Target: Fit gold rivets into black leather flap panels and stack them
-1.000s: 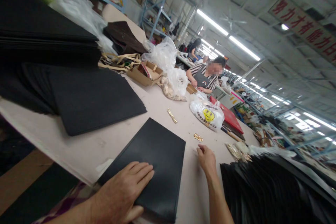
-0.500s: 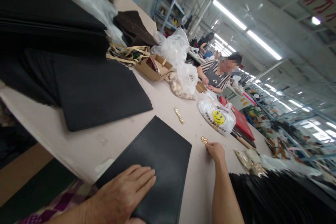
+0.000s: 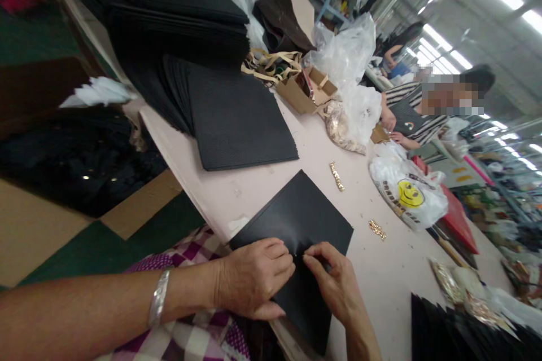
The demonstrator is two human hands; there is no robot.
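Note:
A flat black leather-like panel (image 3: 305, 203) lies at the table's near edge under both hands. My left hand (image 3: 258, 276) is closed on it, fingers curled together over its surface and thumb at the near side. Fingertips of my right hand (image 3: 332, 279) pinch above the panel's middle, close to the left fingertips; any small piece in the pinch is hidden. A tiny bright spot shows between the hands. Right of the panel lies a loose cluster of small gold metal pieces (image 3: 376, 229). Beyond its far corner is a row of similar gold pieces (image 3: 337, 176).
Black panels (image 3: 245, 113) are fanned and stacked at the left. Behind stand an open cardboard box (image 3: 296, 93) and plastic bags, one with a smiley (image 3: 410, 194). More black sheets (image 3: 449, 327) stand at lower right. Across the table sits another person (image 3: 410, 113).
My right hand has left the gold cluster and come over the panel, fingers pinched. My left hand has shifted from lying flat to curling near the panel's middle. The view has swung left.

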